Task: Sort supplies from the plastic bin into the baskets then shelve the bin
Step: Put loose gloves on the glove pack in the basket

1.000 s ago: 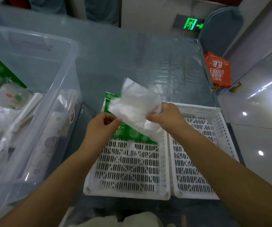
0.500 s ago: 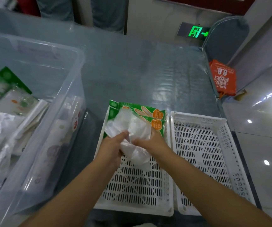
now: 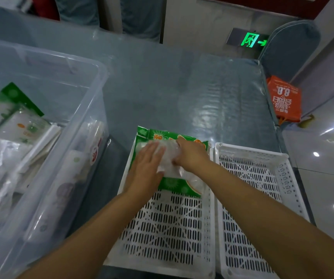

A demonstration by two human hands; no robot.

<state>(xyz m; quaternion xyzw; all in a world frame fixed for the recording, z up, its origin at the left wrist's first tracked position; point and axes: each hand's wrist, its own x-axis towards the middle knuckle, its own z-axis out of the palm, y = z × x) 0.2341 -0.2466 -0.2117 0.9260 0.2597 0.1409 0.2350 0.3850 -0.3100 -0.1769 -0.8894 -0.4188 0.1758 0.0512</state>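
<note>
Clear packet [image 3: 169, 164]: lying on the green packet [image 3: 174, 183] in the left basket [image 3: 162, 228], so it is sorted.
Left hand [image 3: 148, 170]: lying flat, fingers apart, pressing it down.
Right hand [image 3: 191, 156]: curling on its edge, steadying it.
Plastic bin [image 3: 65, 137]: sitting left, holding more supplies.

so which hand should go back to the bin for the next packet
Left. The left hand lies flat and open on the clear packet and is nearer the plastic bin on the left. The right hand seems to pinch the packet and would have to cross over.
</note>
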